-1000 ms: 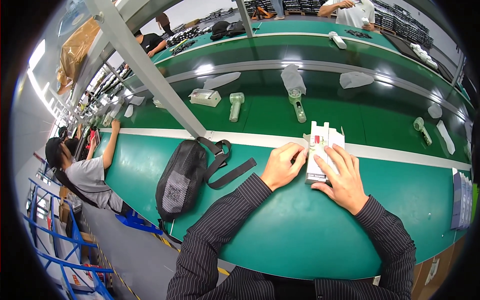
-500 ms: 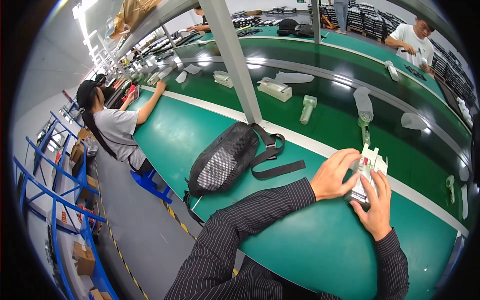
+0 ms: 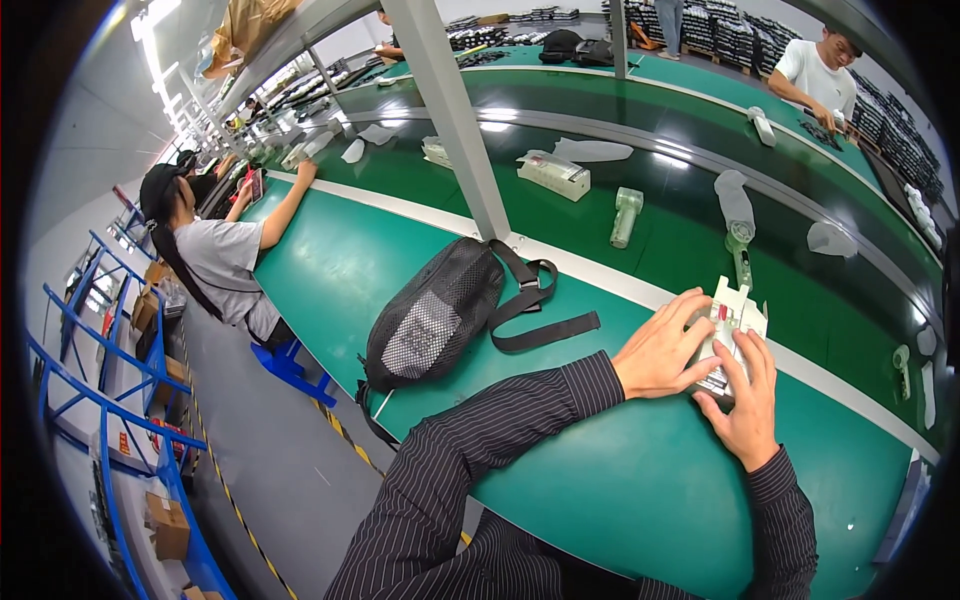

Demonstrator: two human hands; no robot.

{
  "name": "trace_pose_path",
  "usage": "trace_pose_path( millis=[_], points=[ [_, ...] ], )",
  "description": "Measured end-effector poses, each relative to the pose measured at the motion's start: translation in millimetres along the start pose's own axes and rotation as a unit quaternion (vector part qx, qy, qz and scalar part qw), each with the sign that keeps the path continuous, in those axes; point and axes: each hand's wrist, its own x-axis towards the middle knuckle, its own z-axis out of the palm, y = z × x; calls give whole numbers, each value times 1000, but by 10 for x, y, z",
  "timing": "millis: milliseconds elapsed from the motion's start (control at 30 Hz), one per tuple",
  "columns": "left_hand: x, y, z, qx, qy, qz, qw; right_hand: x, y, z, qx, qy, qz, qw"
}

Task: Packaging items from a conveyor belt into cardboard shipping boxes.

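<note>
A small white carton [image 3: 741,308] with raised flaps at its far end stands on the green table near the belt's edge. My left hand [image 3: 660,348] grips its left side, thumb low and fingers reaching over the top. From the right, my right hand [image 3: 748,405] closes on the same carton, fingertips on its upper face. Something with a red spot shows inside the carton top; most of it is hidden by my fingers. Just beyond lies a pale handheld fan [image 3: 740,258], partly under a frosted plastic sleeve [image 3: 734,200].
Left of my arms lies a black mesh bag [image 3: 435,315] with a loose strap [image 3: 545,333]. On the green belt [image 3: 680,235] are another handheld fan [image 3: 627,217] and a clear package [image 3: 554,175]. A grey post [image 3: 450,110] rises at the table edge. Co-workers sit left and stand far right.
My hands stay on the carton, fingers shifting slightly over its top. The whole view has moved a little. The co-worker at far right has lowered a hand toward the dark parts on the table.
</note>
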Motion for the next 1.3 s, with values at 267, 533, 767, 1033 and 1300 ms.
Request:
trace_pose_path(
  millis=[267,533,767,1033,1300],
  points=[
    [3,-24,16,-15,-6,-8,1000,-20,19,6,2,0,0,1000],
    [-10,-36,23,-29,-15,-23,999,-3,10,-10,-1,-2,-1,1000],
    [18,-21,35,-48,-11,-36,998,-30,56,-17,1,1,6,1000],
    [26,-73,17,-83,26,-103,991,-40,78,1,17,13,-22,1000],
    [434,-678,-230,124,193,-48,972,-67,58,4,2,24,-16,1000]
  ],
)
